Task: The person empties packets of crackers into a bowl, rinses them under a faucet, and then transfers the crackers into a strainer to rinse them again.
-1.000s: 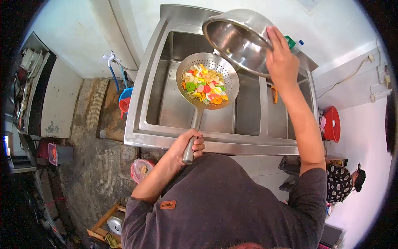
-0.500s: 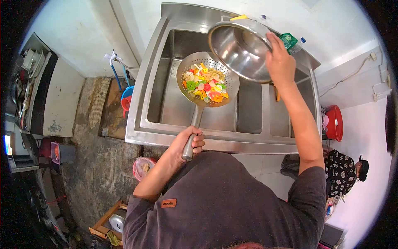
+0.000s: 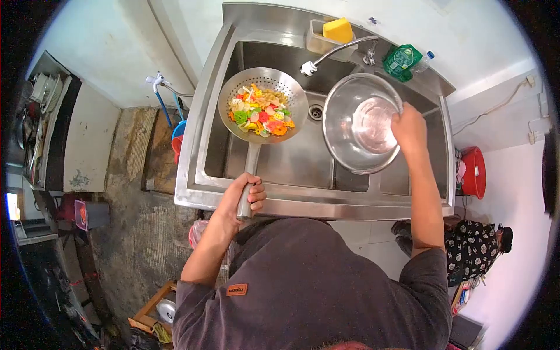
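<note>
My left hand (image 3: 245, 197) is closed round the handle of a metal perforated strainer ladle (image 3: 293, 92), which I hold over the left part of the sink. Brightly coloured food pieces (image 3: 262, 114), red, green, yellow, orange and white, with some tan ones, lie in its bowl. With my right hand (image 3: 409, 130) I grip the rim of a steel bowl (image 3: 344, 105) at its right side. The bowl is over the sink to the right of the strainer ladle, its mouth towards me. Nothing solid shows inside it.
The steel sink (image 3: 280, 201) has a faucet (image 3: 344, 48) at the back. A yellow sponge (image 3: 338, 30) sits on a plastic container (image 3: 318, 42). Near the back right are a green package (image 3: 402, 62) and a bottle. Another person (image 3: 471, 249) is at the right.
The strainer ladle has moved left with my left hand. My right hand has lowered the bowl and turned it upright, away from the strainer, uncovering the faucet and the drain.
</note>
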Demonstrator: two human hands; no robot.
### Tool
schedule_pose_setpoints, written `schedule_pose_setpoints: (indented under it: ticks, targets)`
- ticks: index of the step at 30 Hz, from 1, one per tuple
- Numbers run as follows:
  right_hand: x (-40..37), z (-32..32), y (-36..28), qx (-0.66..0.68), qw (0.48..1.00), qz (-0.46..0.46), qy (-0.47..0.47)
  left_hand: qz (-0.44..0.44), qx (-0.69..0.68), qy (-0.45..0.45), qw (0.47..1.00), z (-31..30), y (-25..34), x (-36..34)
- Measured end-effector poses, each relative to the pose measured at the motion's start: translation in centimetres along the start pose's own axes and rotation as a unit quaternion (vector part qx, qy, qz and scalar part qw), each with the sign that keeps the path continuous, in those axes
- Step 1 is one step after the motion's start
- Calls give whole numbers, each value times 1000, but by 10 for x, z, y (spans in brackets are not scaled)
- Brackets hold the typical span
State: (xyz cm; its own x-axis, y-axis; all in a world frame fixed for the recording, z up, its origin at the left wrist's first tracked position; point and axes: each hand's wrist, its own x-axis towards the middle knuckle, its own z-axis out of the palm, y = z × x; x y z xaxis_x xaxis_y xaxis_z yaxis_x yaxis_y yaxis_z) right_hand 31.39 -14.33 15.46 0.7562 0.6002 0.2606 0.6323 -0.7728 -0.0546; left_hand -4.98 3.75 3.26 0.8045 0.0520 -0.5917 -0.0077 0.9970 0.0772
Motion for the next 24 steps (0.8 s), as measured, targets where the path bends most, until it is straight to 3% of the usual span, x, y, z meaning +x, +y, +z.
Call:
schedule_pose_setpoints:
  ticks: [4,7,11,13,18,20,24]
  targets:
    - [3,50,-2,1,999,-30,-18,-3,-7,-2,1000,-4,1,1]
    - [12,76,-19,5,991,8,-132,-12,26,-12,1000,-9,4,3]
    - [23,152,-22,3,981,15,-194,-25,-11,-9,1000,-13,6,16]
    - [24,189,-33,-28,939,75,-334,-28,-21,-5,999,-14,10,24]
    - [10,230,-30,-10,911,131,-390,-41,-41,-6,998,-19,15,32]
    - [2,251,-25,30,922,180,-342,-42,-38,-5,998,-19,16,35]
    - [5,307,-3,81,912,176,-360,-51,-53,-16,997,-27,20,48]
